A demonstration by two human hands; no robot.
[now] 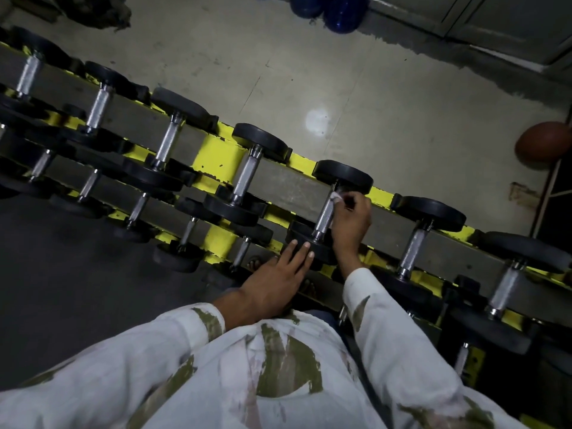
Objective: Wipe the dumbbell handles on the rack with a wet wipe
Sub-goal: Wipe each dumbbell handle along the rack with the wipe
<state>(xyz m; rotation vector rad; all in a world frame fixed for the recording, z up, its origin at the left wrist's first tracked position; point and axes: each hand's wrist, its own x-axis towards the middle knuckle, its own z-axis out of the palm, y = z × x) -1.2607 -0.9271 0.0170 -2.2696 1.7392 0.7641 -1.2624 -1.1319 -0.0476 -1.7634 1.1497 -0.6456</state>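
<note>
A yellow and grey rack (pixel 223 150) runs diagonally across the view and holds several black dumbbells with knurled silver handles. My right hand (pixel 351 219) pinches a small white wet wipe (pixel 335 197) against the upper end of one dumbbell handle (pixel 325 216). That handle's far black head (pixel 342 176) lies just beyond the wipe. My left hand (pixel 275 281) rests with straight fingers on the near black head (pixel 322 250) of the same dumbbell.
More dumbbells lie on a lower tier toward me, such as one handle (pixel 137 209). A brown ball (pixel 543 145) sits at the right edge. Blue objects (pixel 343 13) stand on the pale floor at the top. Dark matting covers the floor at left.
</note>
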